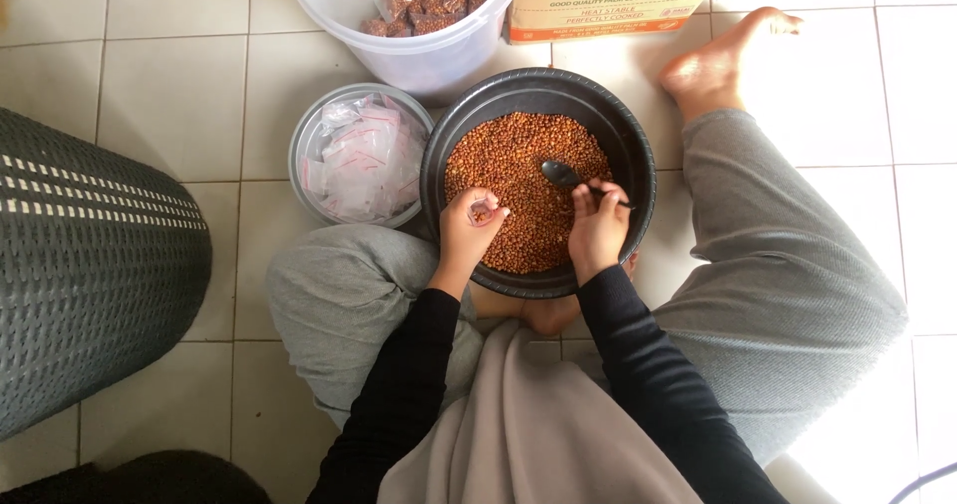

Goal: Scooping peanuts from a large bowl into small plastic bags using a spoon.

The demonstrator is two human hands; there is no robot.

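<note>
The right hand [598,227] is closed on the handle of a dark spoon [561,173], whose bowl lies on the heap of reddish-brown nuts [518,165]. The left hand [471,227] pinches a small clear bag [482,209] at its mouth, held just beside the spoon and over the near part of the heap; whether anything is in the bag yet is too small to tell.

Both hands work over a wide black bowl [638,155], which rests on the floor between the person's folded legs and is filled nearly edge to edge with nuts.

Touching the bowl's left rim is a grey tub [299,145] holding a loose pile of empty clear bags [364,160]. Beyond both, at the top edge of the tiled floor [169,95], stands a white bucket [419,60] with a few filled packets [424,3] at its bottom, and a cardboard box [608,10] just to its right.

Judging by this, the packing looks early: few packets are filled, many bags are empty, and the bowl remains almost full.
</note>
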